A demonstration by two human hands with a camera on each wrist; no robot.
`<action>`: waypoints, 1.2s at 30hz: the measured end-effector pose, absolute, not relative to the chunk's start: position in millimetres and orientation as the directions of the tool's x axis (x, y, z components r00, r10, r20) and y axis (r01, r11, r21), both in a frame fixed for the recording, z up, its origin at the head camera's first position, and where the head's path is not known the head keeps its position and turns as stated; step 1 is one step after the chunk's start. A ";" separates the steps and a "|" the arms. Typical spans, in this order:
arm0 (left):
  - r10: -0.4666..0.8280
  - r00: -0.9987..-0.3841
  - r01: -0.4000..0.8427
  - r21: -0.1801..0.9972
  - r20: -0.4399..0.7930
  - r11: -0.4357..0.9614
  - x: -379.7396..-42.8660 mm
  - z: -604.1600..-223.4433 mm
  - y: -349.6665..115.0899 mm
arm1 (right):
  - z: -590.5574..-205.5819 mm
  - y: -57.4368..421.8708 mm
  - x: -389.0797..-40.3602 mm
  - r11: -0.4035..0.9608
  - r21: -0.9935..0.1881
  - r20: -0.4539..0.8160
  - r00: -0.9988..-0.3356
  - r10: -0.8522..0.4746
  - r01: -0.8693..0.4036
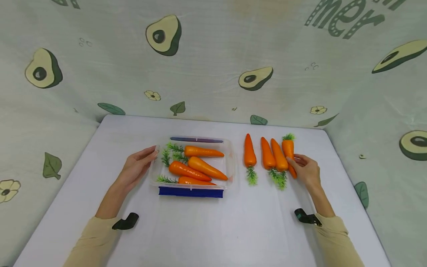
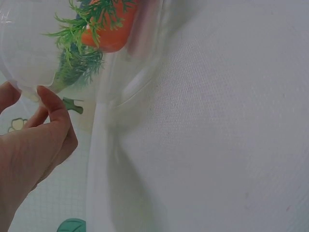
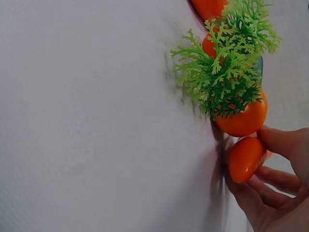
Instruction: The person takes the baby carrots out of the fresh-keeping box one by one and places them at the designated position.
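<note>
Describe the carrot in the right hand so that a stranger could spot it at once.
On the white table, find the clear box, then look right to the loose carrots lying side by side. The rightmost carrot is pinched by the right hand. Its leafy top points away from the person, while its three neighbours' leaves point towards the person.
</note>
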State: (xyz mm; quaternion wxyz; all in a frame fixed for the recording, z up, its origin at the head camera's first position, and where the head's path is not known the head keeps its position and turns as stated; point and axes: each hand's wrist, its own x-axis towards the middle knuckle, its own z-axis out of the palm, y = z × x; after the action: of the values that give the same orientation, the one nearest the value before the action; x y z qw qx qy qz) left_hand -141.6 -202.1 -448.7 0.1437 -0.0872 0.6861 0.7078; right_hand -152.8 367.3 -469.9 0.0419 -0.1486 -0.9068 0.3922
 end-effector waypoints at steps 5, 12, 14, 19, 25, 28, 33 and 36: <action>0.079 -0.943 -0.325 0.946 -0.322 -0.017 -141.3 -448.0 -200.8 | -465.5 370.0 -153.5 0.682 -0.698 -0.037 -0.961 0.274 0.221; 0.085 -0.944 -0.322 0.946 -0.319 -0.028 -140.8 -447.5 -201.3 | -461.1 370.6 -152.6 0.709 -0.677 -0.052 -0.973 0.224 0.199; 0.087 -0.944 -0.321 0.947 -0.318 -0.026 -141.0 -447.9 -201.1 | -458.9 369.3 -151.7 0.708 -0.679 -0.046 -0.974 0.220 0.192; 0.089 -0.946 -0.316 0.948 -0.313 -0.026 -141.5 -448.7 -200.7 | -451.1 362.2 -151.7 0.725 -0.676 0.028 -0.979 0.202 0.130; 0.084 -0.945 -0.319 0.948 -0.316 -0.023 -140.8 -449.0 -200.9 | -440.9 350.1 -156.3 0.729 -0.685 0.136 -0.981 0.139 0.009; 0.087 -0.945 -0.320 0.947 -0.317 -0.022 -140.3 -448.8 -200.9 | -435.5 342.4 -158.9 0.733 -0.680 0.151 -0.983 0.104 -0.027; 0.088 -0.944 -0.320 0.947 -0.317 -0.025 -140.1 -448.3 -201.1 | -421.9 326.2 -162.3 0.726 -0.683 0.165 -0.985 0.050 -0.078; 0.089 -0.945 -0.320 0.947 -0.316 -0.034 -140.4 -447.6 -200.6 | -413.2 316.6 -163.1 0.707 -0.699 0.173 -0.985 0.018 -0.109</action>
State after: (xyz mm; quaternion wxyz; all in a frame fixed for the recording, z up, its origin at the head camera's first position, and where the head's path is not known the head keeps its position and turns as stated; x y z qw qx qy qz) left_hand -140.4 -200.6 -447.6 0.1431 -0.0849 0.6801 0.7140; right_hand -163.1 316.6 -413.2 0.0835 0.0248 -0.9200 0.3821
